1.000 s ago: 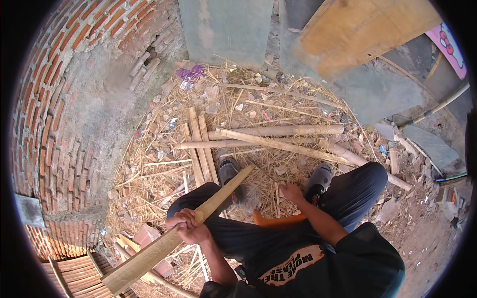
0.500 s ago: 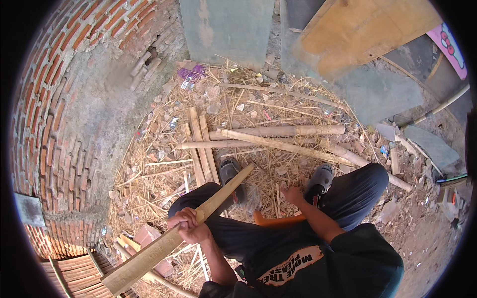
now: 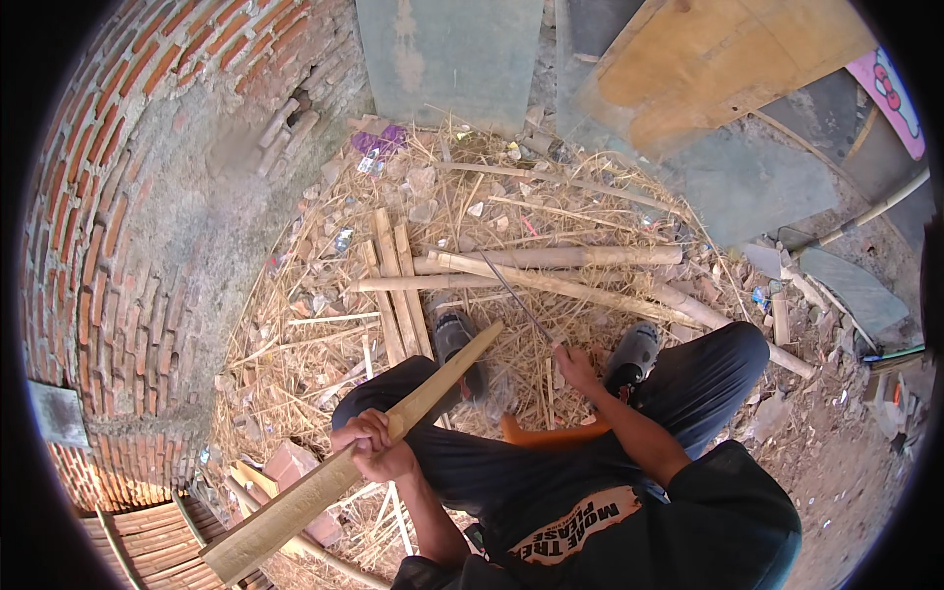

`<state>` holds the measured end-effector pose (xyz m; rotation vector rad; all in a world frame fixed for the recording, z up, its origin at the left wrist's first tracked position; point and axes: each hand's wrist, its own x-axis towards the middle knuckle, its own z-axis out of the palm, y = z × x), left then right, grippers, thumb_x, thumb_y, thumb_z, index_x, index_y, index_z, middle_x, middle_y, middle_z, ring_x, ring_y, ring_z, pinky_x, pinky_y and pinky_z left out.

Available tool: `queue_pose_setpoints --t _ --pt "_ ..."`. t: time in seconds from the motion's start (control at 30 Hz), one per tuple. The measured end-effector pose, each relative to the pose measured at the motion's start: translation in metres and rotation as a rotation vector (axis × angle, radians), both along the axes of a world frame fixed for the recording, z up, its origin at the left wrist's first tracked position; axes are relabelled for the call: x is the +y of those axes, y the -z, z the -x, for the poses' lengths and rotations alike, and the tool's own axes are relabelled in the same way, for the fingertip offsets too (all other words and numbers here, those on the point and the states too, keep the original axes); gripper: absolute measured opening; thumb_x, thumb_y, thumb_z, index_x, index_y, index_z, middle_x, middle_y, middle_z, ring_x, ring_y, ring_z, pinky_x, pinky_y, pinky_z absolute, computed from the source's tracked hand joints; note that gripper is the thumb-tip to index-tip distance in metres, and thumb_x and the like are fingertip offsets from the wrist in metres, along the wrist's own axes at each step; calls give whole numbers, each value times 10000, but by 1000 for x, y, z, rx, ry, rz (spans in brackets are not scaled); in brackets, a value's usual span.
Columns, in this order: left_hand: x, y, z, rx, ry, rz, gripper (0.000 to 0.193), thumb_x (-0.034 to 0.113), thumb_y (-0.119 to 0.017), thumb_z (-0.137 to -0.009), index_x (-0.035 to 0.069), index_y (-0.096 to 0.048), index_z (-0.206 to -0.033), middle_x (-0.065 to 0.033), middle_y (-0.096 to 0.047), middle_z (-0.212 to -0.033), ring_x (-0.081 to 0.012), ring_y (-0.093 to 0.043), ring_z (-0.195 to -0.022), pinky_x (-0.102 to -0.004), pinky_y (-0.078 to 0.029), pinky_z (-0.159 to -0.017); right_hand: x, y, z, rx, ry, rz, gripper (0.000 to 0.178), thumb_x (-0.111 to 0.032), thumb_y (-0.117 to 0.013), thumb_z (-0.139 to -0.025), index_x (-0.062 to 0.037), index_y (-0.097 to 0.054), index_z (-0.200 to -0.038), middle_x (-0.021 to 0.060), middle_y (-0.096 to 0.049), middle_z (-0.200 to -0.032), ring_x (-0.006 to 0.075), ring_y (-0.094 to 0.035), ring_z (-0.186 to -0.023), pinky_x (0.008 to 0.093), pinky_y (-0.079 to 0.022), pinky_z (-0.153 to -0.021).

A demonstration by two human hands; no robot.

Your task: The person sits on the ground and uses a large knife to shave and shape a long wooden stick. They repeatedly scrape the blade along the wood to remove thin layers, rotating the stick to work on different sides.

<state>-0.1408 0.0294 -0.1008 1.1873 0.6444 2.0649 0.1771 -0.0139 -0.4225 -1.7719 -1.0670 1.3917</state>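
Note:
My left hand point(image 3: 372, 444) is closed round a long split bamboo slat point(image 3: 442, 383), which slants from the lower left up across my thigh, its narrow end near my left shoe. In my right hand point(image 3: 578, 369), between my knees, is a long-bladed knife point(image 3: 518, 302). Its thin dark blade, seen nearly edge-on, points up and left over the bamboo poles, apart from the slat. My fingers hide most of the knife's handle.
Several bamboo poles point(image 3: 590, 258) and upright slats point(image 3: 398, 295) lie on straw-strewn ground beyond my feet. An orange curved object point(image 3: 551, 437) is between my legs. A brick wall point(image 3: 118, 236) rises at left; large boards point(image 3: 452, 69) lean at the back.
My right hand has moved slightly up and away from me. The knife's blade, not discernible before, now shows clearly. My left hand and the slat have hardly moved.

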Motion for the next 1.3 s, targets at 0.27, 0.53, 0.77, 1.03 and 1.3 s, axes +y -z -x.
queue_pose_setpoints --t 0.27,0.53,0.77,1.03,1.3 --pt "4 -2 -4 51 31 -11 170 176 -571 -932 40 -493 -868 -10 -392 -592 -94 -343 -460 -274 -325 -510 -22 27 4 -280 -141 444 751 -635 -447 -1025 26 -609 -708 137 -561 -585 272 -544 -516 483 -470 -628" --pt "3 -1 -5 40 -47 -10 156 174 -553 -923 41 -491 -870 -3 -381 -568 -93 -338 -454 -269 -319 -501 -6 -15 15 -121 -60 11 712 -553 -469 -1057 -9 -438 -599 92 -395 -502 247 -403 -464 495 -343 -558" --pt "4 -5 -7 42 -22 4 142 166 -543 -924 53 -485 -859 -2 -385 -578 -91 -337 -457 -265 -319 -501 -23 7 8 -216 -88 242 712 -566 -471 -1041 8 -530 -625 119 -476 -523 265 -449 -469 501 -410 -579" --pt "3 -2 -6 75 -37 2 144 173 -524 -929 49 -482 -870 -5 -384 -586 -91 -337 -463 -269 -318 -502 -13 -11 10 -162 -48 144 762 -585 -456 -1057 -43 -400 -525 59 -364 -464 218 -430 -414 436 -425 -501" --pt "7 -1 -9 54 -11 -15 158 175 -547 -935 43 -485 -875 -5 -372 -578 -93 -339 -462 -273 -318 -499 -32 33 3 -226 -210 9 712 -609 -473 -1038 -30 -557 -632 105 -473 -531 221 -516 -482 456 -437 -555"
